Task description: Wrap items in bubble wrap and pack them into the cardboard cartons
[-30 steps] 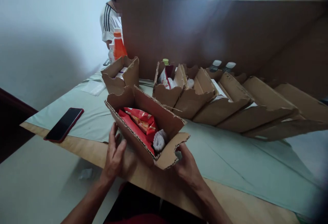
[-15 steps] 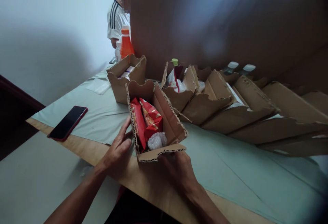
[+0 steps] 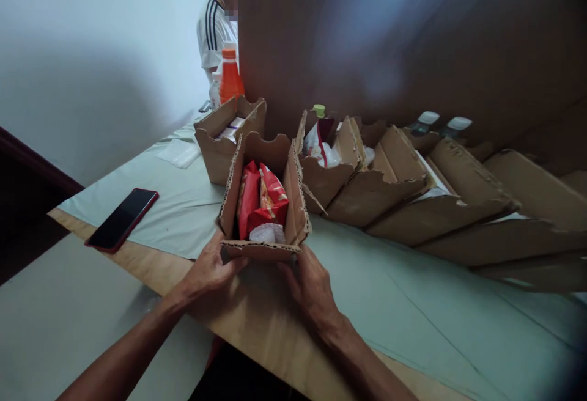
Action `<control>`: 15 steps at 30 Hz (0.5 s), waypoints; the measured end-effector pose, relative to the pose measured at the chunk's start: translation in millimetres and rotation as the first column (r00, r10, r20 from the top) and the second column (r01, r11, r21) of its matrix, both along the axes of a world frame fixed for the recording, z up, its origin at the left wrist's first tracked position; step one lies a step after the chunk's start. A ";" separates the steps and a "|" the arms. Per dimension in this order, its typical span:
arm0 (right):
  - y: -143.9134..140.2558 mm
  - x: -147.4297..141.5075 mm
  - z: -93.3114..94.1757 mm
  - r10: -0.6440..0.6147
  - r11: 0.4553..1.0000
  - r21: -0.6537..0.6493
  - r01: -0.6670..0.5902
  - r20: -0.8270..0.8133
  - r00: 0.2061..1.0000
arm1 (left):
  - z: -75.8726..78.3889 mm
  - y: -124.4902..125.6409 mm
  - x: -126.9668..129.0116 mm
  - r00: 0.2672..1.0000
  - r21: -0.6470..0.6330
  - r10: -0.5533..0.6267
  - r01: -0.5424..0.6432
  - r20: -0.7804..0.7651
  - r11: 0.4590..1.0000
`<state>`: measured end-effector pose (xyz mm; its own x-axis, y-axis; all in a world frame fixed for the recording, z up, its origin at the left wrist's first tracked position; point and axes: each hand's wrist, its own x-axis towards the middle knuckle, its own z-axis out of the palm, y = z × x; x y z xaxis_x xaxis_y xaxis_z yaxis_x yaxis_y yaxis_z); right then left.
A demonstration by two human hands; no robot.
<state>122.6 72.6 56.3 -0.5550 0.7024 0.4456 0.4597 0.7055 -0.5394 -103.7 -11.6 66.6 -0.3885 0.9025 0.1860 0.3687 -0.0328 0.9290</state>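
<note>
Between my hands is an open-topped cardboard box (image 3: 300, 205) with ragged cut edges. Inside it stand red snack packets (image 3: 266, 199) and a roll of bubble wrap (image 3: 268, 233) near the front wall. My left hand (image 3: 213, 269) grips the box's front left corner, thumb along the front face. My right hand (image 3: 312, 279) holds the front right corner from below, some of its fingers hidden under the box. Just behind on the left is another cardboard box (image 3: 215, 159) with white cartons (image 3: 232, 128) in it.
A row of leaning cardboard boxes (image 3: 389, 196) fills the right side, some with packets and bottles. A phone (image 3: 123, 220) lies at the table's left edge. An orange bottle (image 3: 230, 80) stands at the back, beside a tall cardboard panel (image 3: 389, 46). Behind it is a person (image 3: 211, 28).
The box has turned to face me more squarely, its front edge shifting left and up. My right hand has moved slightly left and up to the front right corner.
</note>
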 end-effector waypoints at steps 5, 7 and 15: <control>10.6 -3.4 -20.4 -0.023 1.000 0.010 0.023 -0.020 1.000 | 2.4 21.0 -8.7 0.998 -0.064 0.029 -0.032 -0.050 0.997; 10.5 -2.8 -24.6 -0.037 0.999 -0.002 0.037 -0.016 0.999 | 3.6 42.3 -14.1 0.998 -0.036 0.044 -0.045 -0.039 0.998; 7.5 -0.4 -24.4 -0.022 1.000 0.011 0.022 -0.019 1.000 | -8.5 119.6 -38.2 0.953 0.028 0.285 -0.283 -0.108 0.959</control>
